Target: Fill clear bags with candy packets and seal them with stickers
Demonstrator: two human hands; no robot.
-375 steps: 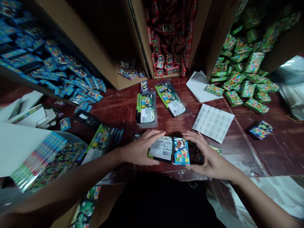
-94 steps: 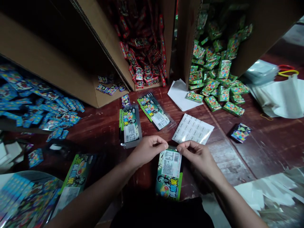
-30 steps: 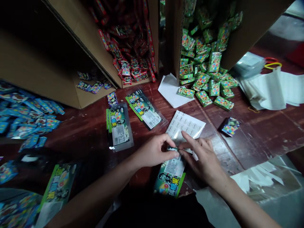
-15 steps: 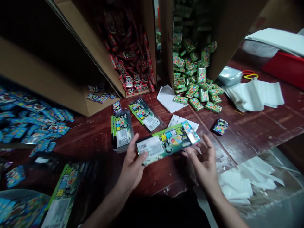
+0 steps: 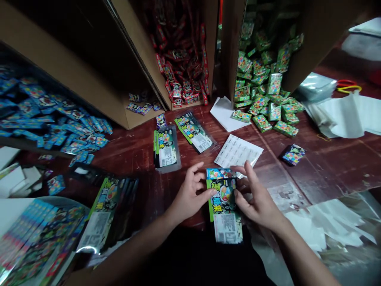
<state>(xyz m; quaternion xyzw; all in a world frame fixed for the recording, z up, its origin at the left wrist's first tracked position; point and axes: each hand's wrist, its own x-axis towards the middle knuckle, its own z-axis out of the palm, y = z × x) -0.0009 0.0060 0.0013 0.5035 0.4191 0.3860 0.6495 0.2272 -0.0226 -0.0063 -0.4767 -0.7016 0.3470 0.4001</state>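
Between my two hands is a black and green candy packet [image 5: 224,200] with a barcode label at its lower end. A small blue box [image 5: 220,174] shows at its upper end; whether it sits inside or behind the packet I cannot tell. My left hand [image 5: 195,192] pinches the left edge, thumb on the front. From the other side my right hand [image 5: 253,196] grips the right edge, its thumb on the front and its forefinger raised. Just beyond lies a white sheet of stickers [image 5: 238,150]. Similar packets [image 5: 166,149] rest on the table farther left.
Cardboard boxes hold red packs [image 5: 181,85] and green packs [image 5: 262,105], the green spilling onto the table. Blue packs [image 5: 80,127] are heaped at left, near stacked packets [image 5: 104,210]. A dark small box [image 5: 293,154] and white paper strips [image 5: 324,226] lie at right.
The packet has turned from lying sideways to standing lengthwise, blue end away from me, and is closer to my body. My left hand has moved up to its upper part. The view has shifted left.
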